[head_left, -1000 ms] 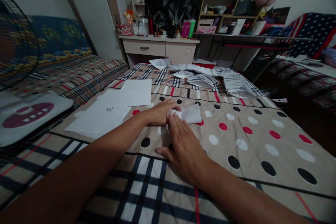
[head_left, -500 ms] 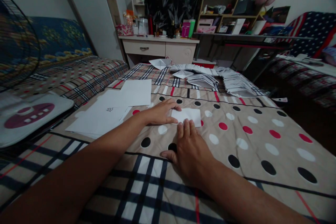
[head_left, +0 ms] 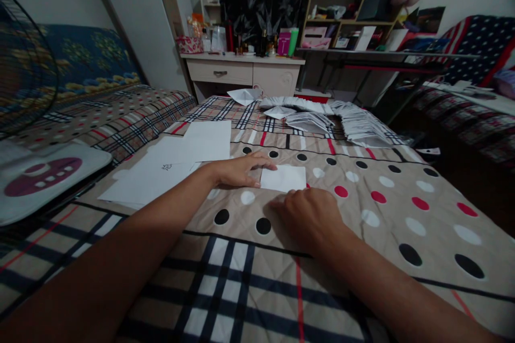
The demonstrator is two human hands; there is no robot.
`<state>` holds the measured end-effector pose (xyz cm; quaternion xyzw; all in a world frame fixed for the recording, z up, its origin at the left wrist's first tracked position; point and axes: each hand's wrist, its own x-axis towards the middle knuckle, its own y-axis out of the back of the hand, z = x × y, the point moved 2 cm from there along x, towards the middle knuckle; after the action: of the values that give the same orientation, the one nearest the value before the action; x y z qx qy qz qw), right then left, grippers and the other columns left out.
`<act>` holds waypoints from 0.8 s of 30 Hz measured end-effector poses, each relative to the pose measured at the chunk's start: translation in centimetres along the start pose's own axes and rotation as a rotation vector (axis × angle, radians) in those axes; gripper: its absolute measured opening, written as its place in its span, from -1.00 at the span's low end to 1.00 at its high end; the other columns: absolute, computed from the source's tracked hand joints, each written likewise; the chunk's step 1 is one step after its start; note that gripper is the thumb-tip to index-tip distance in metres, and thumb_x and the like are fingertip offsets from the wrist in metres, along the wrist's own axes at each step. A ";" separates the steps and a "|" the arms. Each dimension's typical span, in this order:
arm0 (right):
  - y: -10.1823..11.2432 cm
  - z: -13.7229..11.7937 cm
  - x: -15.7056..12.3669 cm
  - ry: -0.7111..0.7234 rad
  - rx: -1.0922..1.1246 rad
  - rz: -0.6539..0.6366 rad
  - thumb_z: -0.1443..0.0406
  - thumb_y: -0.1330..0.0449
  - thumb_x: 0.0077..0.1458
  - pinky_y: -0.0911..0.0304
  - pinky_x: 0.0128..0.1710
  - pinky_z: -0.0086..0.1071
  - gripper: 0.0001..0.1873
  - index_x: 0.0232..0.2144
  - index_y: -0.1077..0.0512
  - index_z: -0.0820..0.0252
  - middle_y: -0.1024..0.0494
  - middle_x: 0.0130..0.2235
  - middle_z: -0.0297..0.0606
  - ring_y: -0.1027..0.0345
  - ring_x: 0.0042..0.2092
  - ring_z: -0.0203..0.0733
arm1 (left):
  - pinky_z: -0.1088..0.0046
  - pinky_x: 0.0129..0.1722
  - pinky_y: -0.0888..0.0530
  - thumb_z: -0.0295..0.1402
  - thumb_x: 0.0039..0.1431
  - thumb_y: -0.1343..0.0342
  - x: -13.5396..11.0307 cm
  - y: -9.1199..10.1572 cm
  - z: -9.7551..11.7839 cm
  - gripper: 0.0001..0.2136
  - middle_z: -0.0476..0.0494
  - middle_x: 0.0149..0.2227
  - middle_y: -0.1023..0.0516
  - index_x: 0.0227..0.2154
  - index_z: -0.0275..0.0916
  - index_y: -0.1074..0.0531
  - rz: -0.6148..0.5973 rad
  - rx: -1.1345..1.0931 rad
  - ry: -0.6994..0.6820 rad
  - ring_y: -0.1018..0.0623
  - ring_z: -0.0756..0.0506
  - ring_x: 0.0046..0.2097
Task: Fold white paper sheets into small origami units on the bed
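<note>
A small folded sheet of white paper (head_left: 284,177) lies flat on the dotted bedspread in front of me. My left hand (head_left: 240,170) rests at its left end, thumb and fingers apart, with the fingertips touching the edge. Just below the paper's near right corner is my right hand (head_left: 309,214), its fingers curled in and its thumb pointing left. Nothing shows in the right hand, and its fingertips are partly hidden. Loose white sheets (head_left: 155,171) overlap to the left of my left forearm, one bearing a small dark mark.
Beyond the paper stand long rows of folded papers (head_left: 364,126), with a smaller bundle (head_left: 309,121) and a single folded piece (head_left: 244,96) near them. A fan (head_left: 24,64) and a white panel with a purple oval (head_left: 44,177) are at the left. A drawer cabinet (head_left: 241,72) stands behind the bed.
My right hand has lifted off the paper and shifted right, its fingers going from flat to curled. The left hand stays at the paper's left end.
</note>
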<state>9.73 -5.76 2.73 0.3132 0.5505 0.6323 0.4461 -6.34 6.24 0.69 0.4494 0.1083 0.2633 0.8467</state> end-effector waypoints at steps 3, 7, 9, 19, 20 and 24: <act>-0.9 1.8 0.8 -0.103 0.045 0.185 0.30 -0.09 0.23 -0.12 -0.50 -0.33 -0.71 -0.41 -0.59 0.21 -0.58 -0.48 0.00 -0.50 -0.40 -0.03 | 0.16 0.30 -0.20 -0.53 0.01 -0.15 -0.1 0.2 -0.3 -0.49 -0.18 0.20 -0.39 0.08 -0.12 -0.45 -0.029 -0.055 -0.031 -0.33 -0.19 0.28; -2.8 4.7 1.9 -0.263 0.231 0.349 0.16 -0.07 0.26 -0.05 -0.46 -0.32 -0.67 -0.38 -0.53 0.22 -0.58 -0.27 -0.07 -0.45 -0.34 -0.11 | 0.21 0.29 -0.23 -0.66 -0.09 -0.01 -0.1 0.0 -0.5 -0.48 -0.15 0.17 -0.44 -0.04 -0.17 -0.52 0.060 -0.178 0.007 -0.38 -0.13 0.26; -3.5 5.7 2.2 -0.345 0.367 0.409 0.09 -0.13 0.20 -0.08 -0.43 -0.33 -0.69 -0.26 -0.51 0.19 -0.55 -0.17 -0.13 -0.44 -0.29 -0.11 | 0.21 0.28 -0.24 -0.68 -0.11 0.02 -0.1 -0.1 -0.5 -0.49 -0.15 0.15 -0.47 -0.08 -0.18 -0.53 0.094 -0.231 0.037 -0.40 -0.12 0.23; -3.7 5.3 2.2 -0.118 0.416 0.464 0.02 -0.30 0.03 -0.25 -0.13 -0.17 -0.49 -0.02 -0.52 0.15 -0.54 0.00 -0.11 -0.34 -0.04 0.06 | 0.19 0.25 -0.27 -0.61 -0.03 -0.04 0.1 -0.3 -0.5 -0.59 -0.18 0.10 -0.52 -0.11 -0.23 -0.54 0.143 -0.299 0.071 -0.45 -0.13 0.18; -3.7 5.4 2.2 -0.115 0.424 0.469 0.05 -0.29 0.05 -0.25 -0.13 -0.18 -0.53 -0.04 -0.53 0.15 -0.55 0.00 -0.12 -0.34 -0.04 0.05 | 0.20 0.25 -0.27 -0.61 -0.03 -0.04 0.1 -0.3 -0.4 -0.59 -0.19 0.10 -0.52 -0.11 -0.23 -0.55 0.144 -0.300 0.074 -0.45 -0.13 0.18; -3.4 5.7 2.3 -0.079 0.489 0.512 0.11 -0.19 0.18 -0.23 -0.15 -0.24 -0.69 -0.14 -0.59 0.11 -0.61 -0.09 -0.20 -0.37 -0.10 -0.04 | 0.21 0.22 -0.31 -0.53 0.03 -0.12 -0.1 -0.4 -0.4 -0.64 -0.21 0.11 -0.50 -0.07 -0.24 -0.52 0.156 -0.347 0.103 -0.46 -0.15 0.17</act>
<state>14.59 -1.33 0.27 0.5626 0.5715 0.5608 0.2059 -6.45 6.28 0.13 0.2896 0.0693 0.3658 0.8818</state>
